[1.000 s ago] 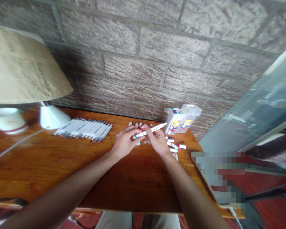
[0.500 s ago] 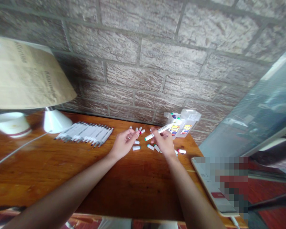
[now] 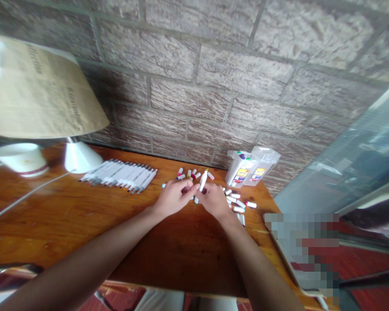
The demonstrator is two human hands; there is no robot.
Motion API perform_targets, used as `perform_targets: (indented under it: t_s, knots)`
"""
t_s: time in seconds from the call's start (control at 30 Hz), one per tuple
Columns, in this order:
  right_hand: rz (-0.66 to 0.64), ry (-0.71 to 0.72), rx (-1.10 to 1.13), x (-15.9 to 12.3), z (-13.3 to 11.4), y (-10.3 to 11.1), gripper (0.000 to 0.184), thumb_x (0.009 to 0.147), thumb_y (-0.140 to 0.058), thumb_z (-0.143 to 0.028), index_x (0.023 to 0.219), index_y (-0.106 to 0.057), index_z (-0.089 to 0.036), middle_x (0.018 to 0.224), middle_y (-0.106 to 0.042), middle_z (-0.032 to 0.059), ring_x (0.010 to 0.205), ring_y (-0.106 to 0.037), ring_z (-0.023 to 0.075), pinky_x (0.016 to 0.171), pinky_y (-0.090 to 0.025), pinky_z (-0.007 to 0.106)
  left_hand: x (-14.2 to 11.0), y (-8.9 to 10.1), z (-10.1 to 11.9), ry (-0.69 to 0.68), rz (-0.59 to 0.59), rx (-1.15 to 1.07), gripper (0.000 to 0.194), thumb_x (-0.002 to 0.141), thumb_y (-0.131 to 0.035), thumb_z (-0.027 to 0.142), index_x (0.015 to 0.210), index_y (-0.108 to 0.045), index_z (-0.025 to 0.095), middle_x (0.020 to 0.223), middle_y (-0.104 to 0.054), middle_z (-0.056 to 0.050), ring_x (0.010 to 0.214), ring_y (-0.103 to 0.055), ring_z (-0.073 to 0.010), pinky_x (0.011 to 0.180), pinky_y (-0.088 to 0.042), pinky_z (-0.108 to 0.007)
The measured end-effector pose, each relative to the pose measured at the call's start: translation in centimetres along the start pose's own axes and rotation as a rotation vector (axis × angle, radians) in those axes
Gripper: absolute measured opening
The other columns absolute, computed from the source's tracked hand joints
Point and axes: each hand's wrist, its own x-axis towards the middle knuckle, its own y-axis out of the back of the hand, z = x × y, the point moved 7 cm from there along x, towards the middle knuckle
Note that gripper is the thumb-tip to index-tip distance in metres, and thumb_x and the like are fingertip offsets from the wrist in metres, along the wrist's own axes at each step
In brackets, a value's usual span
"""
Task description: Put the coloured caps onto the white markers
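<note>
My left hand [image 3: 175,198] and my right hand [image 3: 214,200] meet above the wooden table, fingers closed around a white marker [image 3: 203,181]. It stands nearly upright between them with a yellowish tip at the top. Its lower part is mostly behind the fingers. Left thumb and fingertips press against its side; whether they also pinch a cap is hidden. Loose white caps with coloured ends lie beyond the hands, one being a red-ended cap [image 3: 196,176]. More caps [image 3: 236,196] are scattered right of my right hand.
A row of grey-white markers [image 3: 123,175] lies at left. Near the wall stand clear plastic marker cases [image 3: 241,170], the left one holding several markers. A lamp [image 3: 79,157], a paper cup [image 3: 21,160] and a cord are on the left, a laptop [image 3: 288,250] at the right edge.
My hands have come together. The marker has turned from slanting in my right hand to nearly upright between both hands. The camera view has shifted slightly.
</note>
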Motion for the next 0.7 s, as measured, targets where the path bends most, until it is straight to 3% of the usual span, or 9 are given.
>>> perform_targets:
  t_s: [0.2, 0.37, 0.57, 0.7]
  knots:
    - [-0.022, 0.012, -0.039, -0.1, -0.2, -0.8, 0.017, 0.093, -0.063, -0.027, 0.080, -0.069, -0.019, 0.075, -0.073, 0.0035, 0.070, -0.066, 0.0178, 0.064, -0.037, 0.026, 0.0, 0.2, 0.3, -0.007, 0.007, -0.021, 0.037, 0.100, -0.055, 0.037, 0.068, -0.053, 0.018, 0.058, -0.050, 0.006, 0.053, -0.045, -0.0077, 0.057, -0.033, -0.022]
    - [0.160, 0.017, 0.063, 0.1, 0.2, 0.2, 0.021, 0.094, -0.059, -0.031, 0.103, -0.072, -0.018, 0.090, -0.078, 0.0059, 0.081, -0.072, 0.0219, 0.075, -0.045, 0.029, 0.1, 0.5, 0.3, -0.008, 0.018, -0.037, 0.039, 0.101, -0.055, 0.038, 0.067, -0.052, 0.018, 0.058, -0.050, 0.005, 0.053, -0.044, -0.0073, 0.056, -0.032, -0.023]
    - [0.174, 0.029, 0.339, 0.2, 0.7, 0.6, 0.028, 0.092, -0.060, -0.042, 0.098, -0.074, -0.019, 0.086, -0.075, 0.0027, 0.078, -0.069, 0.0186, 0.075, -0.048, 0.028, 0.1, 0.4, -0.1, 0.054, 0.046, -0.141, 0.041, 0.100, -0.056, 0.043, 0.068, -0.053, 0.018, 0.059, -0.049, 0.004, 0.054, -0.044, -0.0083, 0.056, -0.034, -0.023]
    - [0.134, 0.090, 0.328, -0.1, -0.4, 0.3, 0.033, 0.093, -0.060, -0.048, 0.094, -0.075, -0.019, 0.076, -0.069, -0.0003, 0.068, -0.059, 0.0143, 0.068, -0.043, 0.025, 0.4, 0.1, -1.3, 0.207, 0.103, -0.456, 0.035, 0.095, -0.063, 0.053, 0.095, -0.065, 0.018, 0.059, -0.051, 0.006, 0.053, -0.047, -0.0101, 0.053, -0.037, -0.022]
